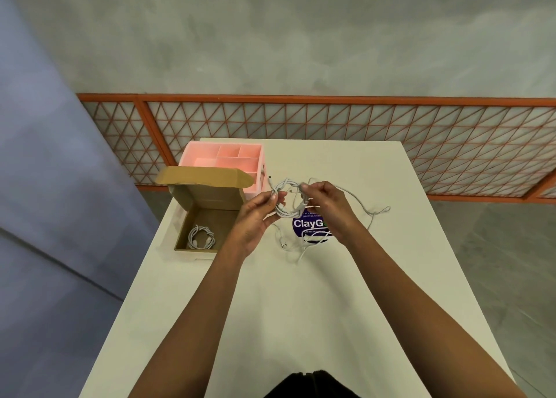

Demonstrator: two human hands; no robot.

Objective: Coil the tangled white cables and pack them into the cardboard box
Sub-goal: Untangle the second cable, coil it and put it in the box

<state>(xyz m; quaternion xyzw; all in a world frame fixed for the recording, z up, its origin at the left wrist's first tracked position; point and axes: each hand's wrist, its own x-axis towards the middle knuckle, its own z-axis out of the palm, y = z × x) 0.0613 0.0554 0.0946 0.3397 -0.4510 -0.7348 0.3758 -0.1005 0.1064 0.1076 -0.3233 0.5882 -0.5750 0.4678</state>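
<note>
On the table [301, 322], the cardboard box [207, 200] sits at the left edge, its lid standing open on the far side, with one wound cable [201, 237] lying in it. A compartment tray [192, 154] stands just behind the box. Right of the box, the left hand [255, 217] and right hand [325, 208] hold a coil [285, 199] above a sticker [307, 223]. Loose cables [373, 211] trail right and nearer. A railing [331, 126] runs beyond the far edge.

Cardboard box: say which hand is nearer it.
Left. The left hand holds the coil just right of the box; the right hand pinches it farther right.
</note>
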